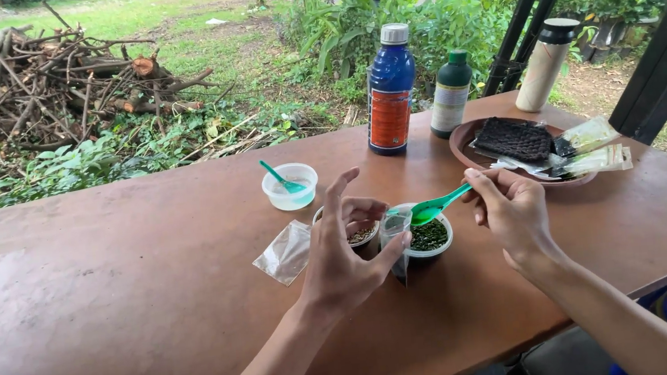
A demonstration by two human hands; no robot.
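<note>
My left hand [341, 261] pinches a small clear plastic bag [395, 238] upright between thumb and fingers, above the table's front part. My right hand [512, 208] grips a green plastic spoon [436, 204] by its handle, with the bowl held over a small clear cup of dark seeds [431, 238] beside the bag's mouth. Behind my left hand a second small cup [363, 234] holds brownish seeds and is partly hidden by my fingers.
On the brown table [135, 309] lie a flat empty plastic bag [284, 252] and a clear cup with a green spoon [291, 185]. Further back stand a blue bottle [390, 90], a green bottle [451, 93], a beige flask [545, 63] and a clay dish of packets [523, 151].
</note>
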